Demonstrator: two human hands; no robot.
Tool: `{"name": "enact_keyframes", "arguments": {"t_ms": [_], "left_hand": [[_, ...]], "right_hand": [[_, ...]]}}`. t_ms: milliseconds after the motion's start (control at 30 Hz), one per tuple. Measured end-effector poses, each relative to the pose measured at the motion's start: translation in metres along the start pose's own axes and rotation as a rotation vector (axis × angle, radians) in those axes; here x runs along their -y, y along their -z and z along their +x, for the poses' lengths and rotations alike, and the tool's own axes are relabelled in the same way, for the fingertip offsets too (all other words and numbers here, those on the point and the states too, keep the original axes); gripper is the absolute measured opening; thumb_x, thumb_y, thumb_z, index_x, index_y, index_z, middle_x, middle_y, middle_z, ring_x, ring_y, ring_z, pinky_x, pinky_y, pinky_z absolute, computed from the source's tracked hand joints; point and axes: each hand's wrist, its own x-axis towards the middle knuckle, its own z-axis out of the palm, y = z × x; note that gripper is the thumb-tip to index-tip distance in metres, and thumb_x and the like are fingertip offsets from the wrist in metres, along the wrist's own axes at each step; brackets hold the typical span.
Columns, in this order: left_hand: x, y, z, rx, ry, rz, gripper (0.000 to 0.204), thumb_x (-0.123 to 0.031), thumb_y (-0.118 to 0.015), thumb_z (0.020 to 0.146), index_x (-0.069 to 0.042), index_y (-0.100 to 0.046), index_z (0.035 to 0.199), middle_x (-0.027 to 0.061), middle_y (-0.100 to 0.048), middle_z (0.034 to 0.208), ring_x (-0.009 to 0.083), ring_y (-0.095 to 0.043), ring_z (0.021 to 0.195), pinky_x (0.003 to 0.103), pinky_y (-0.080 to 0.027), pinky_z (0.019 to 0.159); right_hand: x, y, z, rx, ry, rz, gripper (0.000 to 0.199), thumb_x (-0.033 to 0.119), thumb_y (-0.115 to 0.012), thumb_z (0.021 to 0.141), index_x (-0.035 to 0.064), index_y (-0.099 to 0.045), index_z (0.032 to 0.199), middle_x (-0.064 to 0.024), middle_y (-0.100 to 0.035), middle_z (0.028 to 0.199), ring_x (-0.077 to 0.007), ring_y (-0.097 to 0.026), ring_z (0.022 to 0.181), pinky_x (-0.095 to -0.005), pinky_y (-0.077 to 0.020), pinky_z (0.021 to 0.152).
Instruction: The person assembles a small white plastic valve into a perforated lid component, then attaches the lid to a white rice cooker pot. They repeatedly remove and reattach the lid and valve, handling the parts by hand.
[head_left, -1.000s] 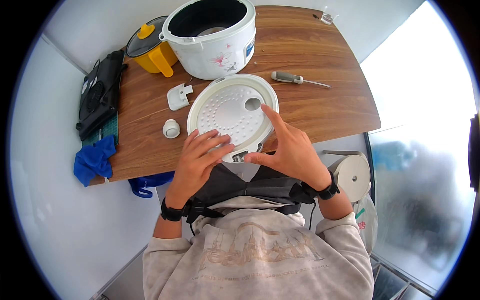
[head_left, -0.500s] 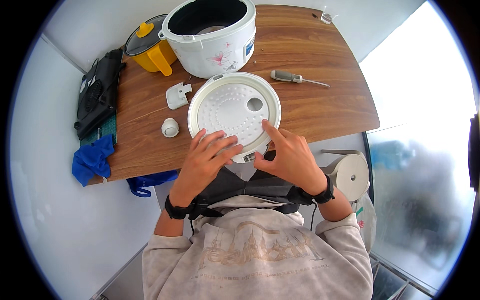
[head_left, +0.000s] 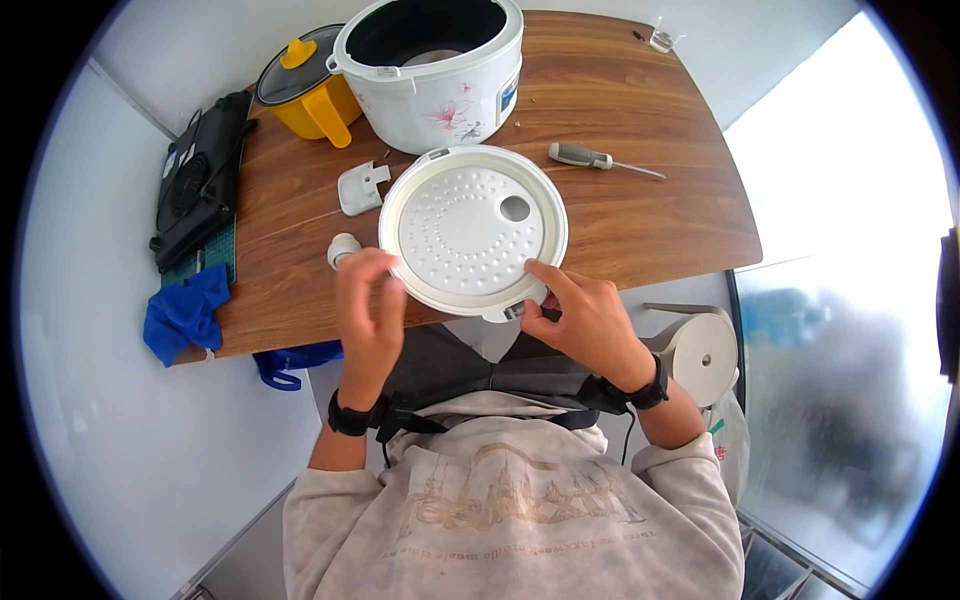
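A round white rice cooker lid (head_left: pixel 470 235), with raised dots and one round hole, lies at the table's front edge. My right hand (head_left: pixel 595 320) grips its near right rim, index finger on top and thumb at the edge by the latch. Off the lid's left side, my left hand (head_left: pixel 368 315) is raised and slightly blurred, fingers bent and thumb apart, with nothing visible in it. Just beyond those fingers sits a small round white cap (head_left: pixel 343 248), partly covered by them. A white plastic bracket-like piece (head_left: pixel 362 188) rests farther back.
Behind the lid stands the white flowered rice cooker body (head_left: pixel 430 105), open on top. Left of it is a yellow pot (head_left: pixel 315 105) with a glass lid. A screwdriver (head_left: pixel 600 160) lies at right, a black appliance (head_left: pixel 195 175) and blue cloth (head_left: pixel 190 312) at left.
My left hand has left the lid and moved left toward the white cap. My right hand stays on the rim. The view has shifted slightly.
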Motion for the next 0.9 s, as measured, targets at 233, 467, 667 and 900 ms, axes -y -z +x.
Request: {"name": "enact_keyframes", "arguments": {"t_ms": [233, 467, 667, 900], "left_hand": [[-0.017, -0.003, 0.018, 0.124, 0.798, -0.919, 0.061, -0.044, -0.047, 0.104, -0.009, -0.029, 0.15, 0.0136, -0.055, 0.134, 0.0262, -0.058, 0.123, 0.042, -0.056, 0.093], [-0.016, -0.005, 0.023, 0.352, 0.777, -1.037, 0.077, -0.062, -0.042, 0.1, -0.011, -0.021, 0.153, 0.017, -0.05, 0.143, 0.0294, -0.062, 0.121, 0.046, -0.06, 0.089], [-0.023, -0.003, 0.029, 0.331, 0.703, -1.083, 0.081, -0.056, -0.055, 0.096, -0.011, -0.02, 0.154, 0.0182, -0.05, 0.143, 0.0301, -0.061, 0.122, 0.048, -0.058, 0.093], [-0.028, 0.001, 0.032, 0.335, 0.699, -1.003, 0.093, -0.056, -0.065, 0.09, -0.011, -0.016, 0.155, 0.0185, -0.047, 0.145, 0.0304, -0.061, 0.123, 0.047, -0.06, 0.091]], "right_hand": [[0.001, 0.003, 0.003, 0.043, 0.012, 0.053, 0.036, 0.01, -0.069, 0.08, -0.0003, -0.063, 0.114, -0.0129, -0.066, 0.068, -0.0277, -0.067, 0.059, -0.0376, -0.0536, 0.055], [0.001, -0.003, 0.0, 0.082, 0.07, 0.015, 0.036, 0.01, -0.069, 0.082, 0.0012, -0.061, 0.115, -0.0124, -0.064, 0.066, -0.0292, -0.065, 0.056, -0.0384, -0.0519, 0.054], [0.005, -0.003, 0.004, 0.069, 0.119, -0.059, 0.03, 0.012, -0.068, 0.083, 0.0018, -0.059, 0.11, -0.0105, -0.06, 0.061, -0.0296, -0.061, 0.051, -0.0395, -0.0499, 0.049], [0.011, -0.008, -0.003, 0.141, 0.186, -0.379, 0.026, 0.013, -0.067, 0.081, 0.0048, -0.064, 0.105, -0.0065, -0.057, 0.06, -0.0265, -0.06, 0.051, -0.0372, -0.0477, 0.046]]}}
